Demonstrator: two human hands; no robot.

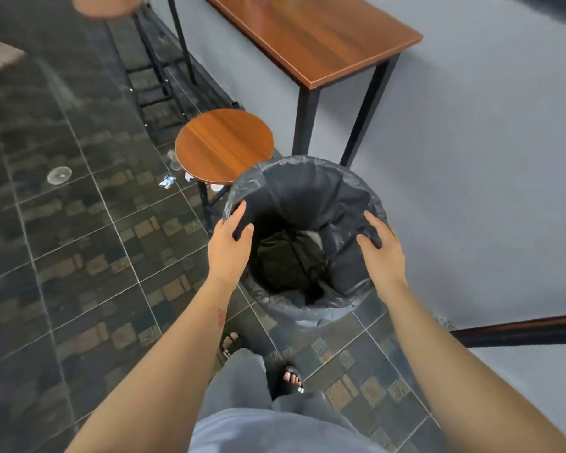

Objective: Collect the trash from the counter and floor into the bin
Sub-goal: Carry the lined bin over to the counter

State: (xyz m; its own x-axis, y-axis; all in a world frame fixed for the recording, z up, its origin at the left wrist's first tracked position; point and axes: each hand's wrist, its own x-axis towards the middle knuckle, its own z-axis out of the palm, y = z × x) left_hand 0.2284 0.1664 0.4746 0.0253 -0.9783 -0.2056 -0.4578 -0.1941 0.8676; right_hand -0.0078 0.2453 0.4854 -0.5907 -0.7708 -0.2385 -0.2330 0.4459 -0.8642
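Both sides of the bin [307, 163] rim are gripped, fingers [241, 210] curled, by the left hand [231, 243] and right hand [381, 248]; stool [224, 145] just beyond, open floor [79, 256] leftward.

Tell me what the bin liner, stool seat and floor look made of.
Bin liner: thin black plastic film, crinkled, slightly shiny. Stool seat: wood or wood-look laminate, reddish grain, satin. Floor: dark glazed tiles, likely ceramic, with pale grout lines and reflections.

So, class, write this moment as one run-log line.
stage: holding bin | left hand: grips bin rim | right hand: grips opposite rim | bin: lined, no trash visible inside | floor: wrapper near stool, not collected
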